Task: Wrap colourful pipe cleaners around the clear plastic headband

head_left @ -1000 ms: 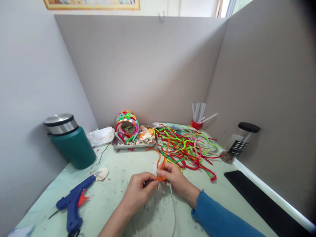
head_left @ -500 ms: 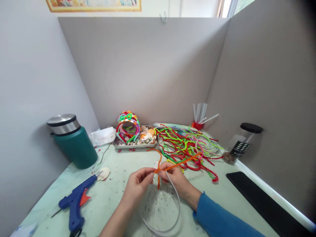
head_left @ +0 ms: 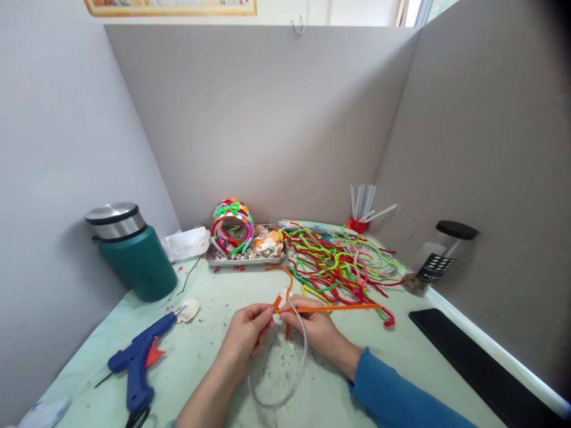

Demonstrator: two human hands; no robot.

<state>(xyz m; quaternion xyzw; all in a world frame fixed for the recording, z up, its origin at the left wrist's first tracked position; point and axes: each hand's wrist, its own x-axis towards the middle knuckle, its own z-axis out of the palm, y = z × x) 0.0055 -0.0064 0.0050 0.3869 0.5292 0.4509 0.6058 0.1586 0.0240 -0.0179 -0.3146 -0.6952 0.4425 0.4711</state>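
Observation:
In the head view, my left hand (head_left: 250, 328) pinches the short bent end of an orange pipe cleaner (head_left: 343, 308) between thumb and fingertips. My right hand (head_left: 314, 327) is closed close beside it, gripping the same pipe cleaner, whose long straight end sticks out to the right. A thin grey-white headband (head_left: 305, 351) hangs as a loop below and between both hands. Its upper parts are partly hidden by the fingers, so how the orange wrap meets it cannot be made out. Another orange curved strand (head_left: 285, 270) shows just beyond the fingertips.
A blue glue gun (head_left: 140, 353) lies at left, its nozzle by a pale disc (head_left: 188, 310). Behind are a green bottle (head_left: 138, 267), a metal tray (head_left: 245, 261) with decorated headbands (head_left: 232, 229), tangled pipe cleaners (head_left: 330, 255), glue sticks (head_left: 363, 202), a jar (head_left: 435, 261) and a black strip (head_left: 473, 362).
The orange pipe cleaner's long end has swung down from a slant to nearly level. The headband loop has turned and shifted left. Both hands stay close together.

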